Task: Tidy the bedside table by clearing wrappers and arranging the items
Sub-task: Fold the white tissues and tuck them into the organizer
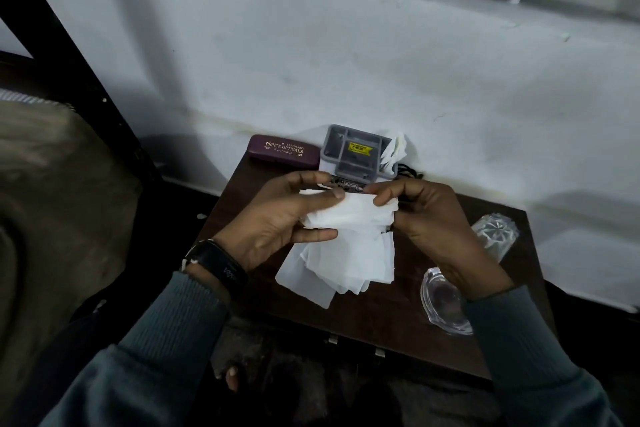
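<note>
Tissues (349,239) hang in a loose white bunch above the middle of the bedside table (391,315), held up between both hands. The left hand (277,218) has thumb and fingers pinched together on the bunch's upper left edge, with another finger lying along its left side lower down. The right hand (426,215) is clamped on the upper right corner, thumb and forefinger closed on the paper. A small dark wrapper (348,185) with printed marks sits along the top edge of the bunch, between the two sets of fingertips; its long axis runs left to right. The tissue sheets trail from the hands toward the near side, their lower corners pointing near and left, so the bunch's long axis runs far to near.

Along the far edge, touching the white wall (311,62), stand a maroon spectacle case (284,151), lying lengthwise left to right, and just right of it a grey plastic organiser (356,152) with a yellow sticker. More crumpled tissue (394,147) sticks out at its right side. Near the right edge, a clear glass tumbler (495,232) lies on its side and a clear glass ashtray (443,302) sits nearer, partly behind the right wrist. Bare dark wood is open on the near left part of the top.
</note>
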Available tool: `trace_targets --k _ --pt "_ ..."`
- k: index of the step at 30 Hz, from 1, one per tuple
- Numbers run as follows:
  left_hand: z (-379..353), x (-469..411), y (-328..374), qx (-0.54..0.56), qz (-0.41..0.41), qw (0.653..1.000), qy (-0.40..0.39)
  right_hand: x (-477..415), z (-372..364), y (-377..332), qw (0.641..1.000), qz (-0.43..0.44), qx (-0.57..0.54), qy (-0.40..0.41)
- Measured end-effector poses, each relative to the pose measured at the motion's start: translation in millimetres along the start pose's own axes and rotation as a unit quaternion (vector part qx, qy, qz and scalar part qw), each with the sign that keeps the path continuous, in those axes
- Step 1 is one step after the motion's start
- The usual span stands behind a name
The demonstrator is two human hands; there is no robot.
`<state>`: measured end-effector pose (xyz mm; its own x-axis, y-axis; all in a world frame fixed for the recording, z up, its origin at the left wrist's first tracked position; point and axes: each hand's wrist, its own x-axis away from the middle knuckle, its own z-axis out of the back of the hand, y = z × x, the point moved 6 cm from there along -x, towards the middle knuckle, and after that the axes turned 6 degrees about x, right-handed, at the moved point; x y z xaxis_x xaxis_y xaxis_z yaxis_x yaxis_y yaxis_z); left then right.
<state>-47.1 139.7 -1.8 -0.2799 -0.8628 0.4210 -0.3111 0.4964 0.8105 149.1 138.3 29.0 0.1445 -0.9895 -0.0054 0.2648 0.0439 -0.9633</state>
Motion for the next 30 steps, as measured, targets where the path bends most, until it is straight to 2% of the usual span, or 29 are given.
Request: trace_targets --k 4,7,9,11,13,19,22,25,27,30 --pt "9 -2 2 0.007 -0.040 0.998 0.046 5 8 9 0.997 -0.036 -0.067 0.024" --pt "14 -3 10 0.007 -0.080 0.994 0.072 8 21 15 0.975 -0.088 -0.186 0.084" --pt "12 -3 11 -0.026 -0.097 0.993 0.069 8 17 15 0.957 -0.107 -0.257 0.079" --pt "7 -4 10 -0.062 -0.101 0.991 0.057 4 0 13 0.959 -0.136 -0.247 0.019" --pt "4 -4 9 -0.084 -0.106 0.989 0.051 2 -15 16 0.971 -0.157 -0.179 -0.025" --pt "14 -8 11 -0.025 -0.125 0.988 0.089 -11 0 18 0.970 -0.155 -0.179 0.050" --pt "21 -10 9 0.024 -0.125 0.985 0.117 -31 22 6 0.984 -0.111 -0.108 0.092" --pt "29 -10 10 0.044 -0.133 0.979 0.148 -61 47 -25 0.992 -0.016 0.017 0.124" --pt "29 -12 9 0.036 -0.129 0.979 0.154 -82 58 -46 0.980 0.056 0.136 0.137" --pt "26 -13 6 0.010 -0.120 0.982 0.149 -109 56 -64 0.933 0.136 0.309 0.125"
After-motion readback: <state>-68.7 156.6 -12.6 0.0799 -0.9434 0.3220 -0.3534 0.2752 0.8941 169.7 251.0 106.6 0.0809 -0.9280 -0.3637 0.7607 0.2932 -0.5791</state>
